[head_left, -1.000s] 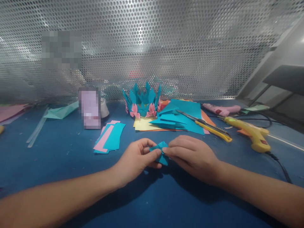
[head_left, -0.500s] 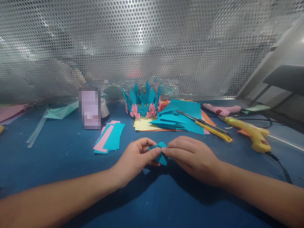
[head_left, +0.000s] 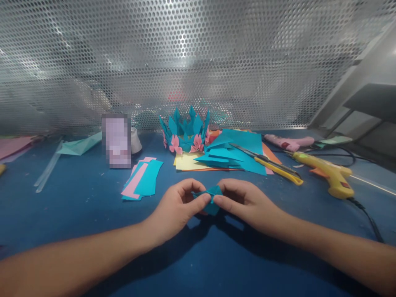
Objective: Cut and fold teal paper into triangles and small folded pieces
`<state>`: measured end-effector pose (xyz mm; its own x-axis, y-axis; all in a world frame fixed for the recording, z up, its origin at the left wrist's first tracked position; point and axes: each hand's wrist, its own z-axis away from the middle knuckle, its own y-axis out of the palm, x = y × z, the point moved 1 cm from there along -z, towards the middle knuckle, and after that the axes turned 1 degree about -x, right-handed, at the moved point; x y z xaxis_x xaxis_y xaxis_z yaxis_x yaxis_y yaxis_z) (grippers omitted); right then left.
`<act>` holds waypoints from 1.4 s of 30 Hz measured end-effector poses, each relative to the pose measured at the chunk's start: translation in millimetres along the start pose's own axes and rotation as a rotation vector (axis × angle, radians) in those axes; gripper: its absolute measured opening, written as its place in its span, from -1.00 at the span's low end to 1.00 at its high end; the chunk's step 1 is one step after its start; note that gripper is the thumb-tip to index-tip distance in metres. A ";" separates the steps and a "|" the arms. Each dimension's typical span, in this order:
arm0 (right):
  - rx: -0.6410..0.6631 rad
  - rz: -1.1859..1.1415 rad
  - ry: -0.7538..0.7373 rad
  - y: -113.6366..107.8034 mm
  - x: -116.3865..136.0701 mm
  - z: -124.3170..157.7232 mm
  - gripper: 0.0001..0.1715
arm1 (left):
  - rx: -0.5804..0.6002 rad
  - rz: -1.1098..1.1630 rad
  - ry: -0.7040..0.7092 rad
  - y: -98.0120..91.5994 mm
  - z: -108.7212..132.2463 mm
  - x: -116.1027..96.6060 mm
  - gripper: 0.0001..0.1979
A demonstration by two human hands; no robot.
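A small folded piece of blue paper [head_left: 213, 208] is held between my two hands above the blue table [head_left: 192, 264]. My left hand [head_left: 182, 202] pinches its left side, thumb on top. On the right side my right hand [head_left: 244, 201] grips it between thumb and fingers, and the two thumb tips almost meet. Parts of the paper are hidden by the fingers. Beyond the hands stands a blue folded-paper crown [head_left: 185, 132] with pink paper flowers along its base. To the left lie pink and blue paper strips [head_left: 145, 179].
Right of the crown, a yellow utility knife [head_left: 278, 169] lies across blue paper sheets [head_left: 244, 144]. A yellow glue gun [head_left: 331, 171] and a pink glue gun [head_left: 289, 142] lie further right. Clear glue sticks [head_left: 49, 167] and a white roll [head_left: 135, 141] are at left. A perforated metal panel [head_left: 185, 62] closes the back.
My right fingers have shifted from lying flat over the paper to pinching its right side with the thumb. The paper's top flap now stands more to the right. My left hand barely moved.
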<state>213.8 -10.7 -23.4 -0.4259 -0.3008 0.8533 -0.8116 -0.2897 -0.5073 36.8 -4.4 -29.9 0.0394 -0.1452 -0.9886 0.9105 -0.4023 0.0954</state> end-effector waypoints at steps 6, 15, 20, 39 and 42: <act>-0.015 0.022 -0.010 0.3 -0.6 1.4 -0.64 | 0.003 0.011 -0.037 0.0 -0.2 0.3 -0.72; 0.005 -0.091 0.067 3.7 -1.8 0.5 -0.61 | -0.018 0.029 -0.037 -0.4 3.1 -1.2 -0.71; 0.030 -0.143 0.070 5.0 -2.1 1.4 -0.60 | 0.009 0.035 -0.033 -0.3 3.6 -2.4 -0.74; 0.142 -0.288 0.158 3.4 3.0 2.9 -0.52 | -0.052 -0.135 0.010 -0.8 6.7 -5.4 -0.76; 0.137 -0.274 0.151 4.2 2.4 2.5 -0.57 | -0.042 -0.140 0.022 -0.9 5.9 -4.2 -0.75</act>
<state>210.4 -14.9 -23.8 -0.2621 -0.0603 0.9632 -0.8470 -0.4640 -0.2595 33.4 -8.8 -25.1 -0.0808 -0.0700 -0.9943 0.9240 -0.3793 -0.0484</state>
